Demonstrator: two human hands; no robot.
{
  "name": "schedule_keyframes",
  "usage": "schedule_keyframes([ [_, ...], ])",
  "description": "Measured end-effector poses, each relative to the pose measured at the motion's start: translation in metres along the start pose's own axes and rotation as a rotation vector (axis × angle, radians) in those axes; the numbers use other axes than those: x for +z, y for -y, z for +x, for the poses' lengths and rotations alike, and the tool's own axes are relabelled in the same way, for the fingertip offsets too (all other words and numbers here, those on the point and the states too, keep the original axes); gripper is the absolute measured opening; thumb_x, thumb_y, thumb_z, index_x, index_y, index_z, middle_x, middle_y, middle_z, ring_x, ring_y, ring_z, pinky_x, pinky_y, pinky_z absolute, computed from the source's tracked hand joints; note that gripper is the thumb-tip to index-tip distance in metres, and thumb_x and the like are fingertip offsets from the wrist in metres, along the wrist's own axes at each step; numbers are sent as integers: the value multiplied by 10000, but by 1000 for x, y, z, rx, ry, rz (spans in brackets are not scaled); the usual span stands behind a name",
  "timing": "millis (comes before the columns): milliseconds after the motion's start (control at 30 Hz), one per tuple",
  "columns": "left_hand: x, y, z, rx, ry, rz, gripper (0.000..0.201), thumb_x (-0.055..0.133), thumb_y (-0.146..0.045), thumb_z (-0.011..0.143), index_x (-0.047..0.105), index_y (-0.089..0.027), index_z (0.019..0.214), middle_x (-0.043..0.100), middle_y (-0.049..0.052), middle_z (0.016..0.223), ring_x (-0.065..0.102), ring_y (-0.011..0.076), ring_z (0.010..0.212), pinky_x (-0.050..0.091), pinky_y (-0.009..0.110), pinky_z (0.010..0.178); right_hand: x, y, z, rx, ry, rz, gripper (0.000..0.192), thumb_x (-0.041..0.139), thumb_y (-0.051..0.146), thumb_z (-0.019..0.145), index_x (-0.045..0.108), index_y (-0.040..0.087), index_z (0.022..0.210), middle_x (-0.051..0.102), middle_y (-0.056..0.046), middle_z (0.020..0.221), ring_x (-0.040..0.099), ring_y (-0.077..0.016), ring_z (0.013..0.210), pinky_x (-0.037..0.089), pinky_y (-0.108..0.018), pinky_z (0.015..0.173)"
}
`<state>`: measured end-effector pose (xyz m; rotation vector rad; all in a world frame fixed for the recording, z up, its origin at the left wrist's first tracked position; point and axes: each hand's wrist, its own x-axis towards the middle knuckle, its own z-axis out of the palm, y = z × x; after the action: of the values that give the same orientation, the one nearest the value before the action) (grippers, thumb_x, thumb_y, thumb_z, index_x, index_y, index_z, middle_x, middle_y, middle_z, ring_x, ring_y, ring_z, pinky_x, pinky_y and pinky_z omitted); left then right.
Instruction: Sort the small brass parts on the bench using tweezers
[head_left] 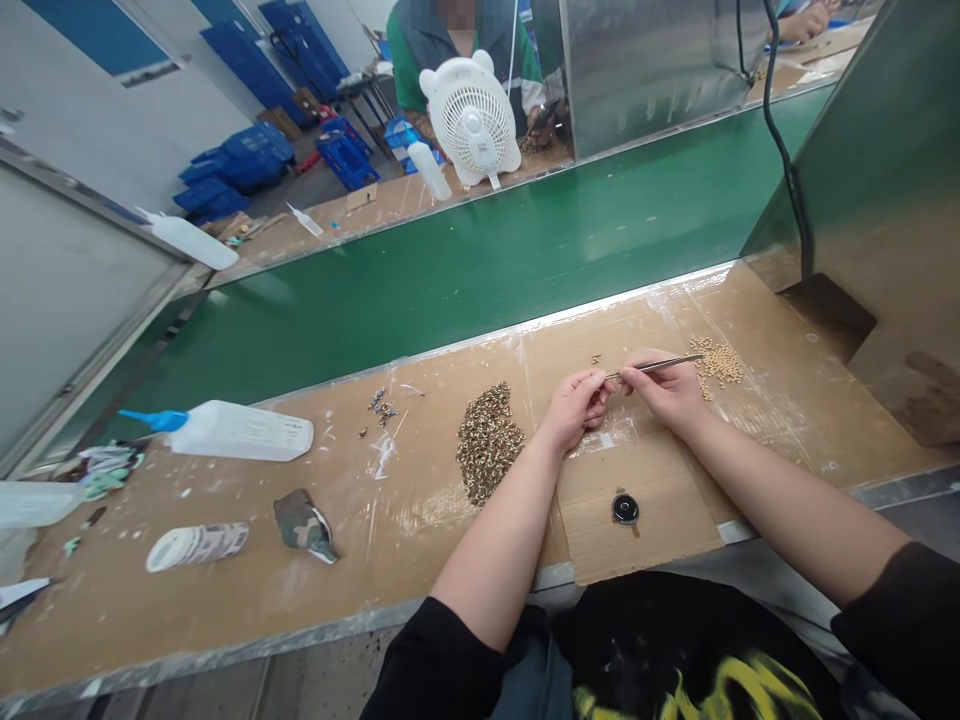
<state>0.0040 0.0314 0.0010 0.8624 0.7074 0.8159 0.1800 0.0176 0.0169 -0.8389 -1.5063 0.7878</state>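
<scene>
Far left of the hands lie a bottle (pixel 240 431), a tape roll (pixel 196 546) and a rag (pixel 304 523). Just left of the left hand (pixel 574 408) sits a heap of metal parts (pixel 487 440). That hand pinches something too small to identify, fingertips meeting the right hand (pixel 667 388), which grips tweezers (pixel 656 365). Just beyond the right hand lies a pile of beads (pixel 720 362). A black cap (pixel 625 509) rests nearer the body.

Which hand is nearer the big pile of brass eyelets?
Left. The left hand sits just right of the pile of brass eyelets; the right hand, holding tweezers, is farther right.
</scene>
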Motion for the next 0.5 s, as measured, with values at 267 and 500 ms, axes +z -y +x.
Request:
schedule_keyframes([
  [267, -1, 3, 1, 13, 1, 11, 476, 802, -597, 814, 610, -161, 821, 467, -73, 642, 273, 6, 401, 129, 168, 391, 0, -1, -1, 24, 0, -28, 371, 676, 500, 1019, 719, 229, 770, 673, -23, 661, 634, -177, 627, 501, -332, 626],
  [500, -2, 5, 3, 12, 5, 21, 476, 800, -601, 819, 617, -161, 820, 465, -75, 626, 264, 8, 397, 133, 171, 387, -1, -1, -1, 7, 11, -20, 362, 669, 472, 1030, 732, 218, 780, 672, -21, 674, 621, -159, 604, 489, -308, 594],
])
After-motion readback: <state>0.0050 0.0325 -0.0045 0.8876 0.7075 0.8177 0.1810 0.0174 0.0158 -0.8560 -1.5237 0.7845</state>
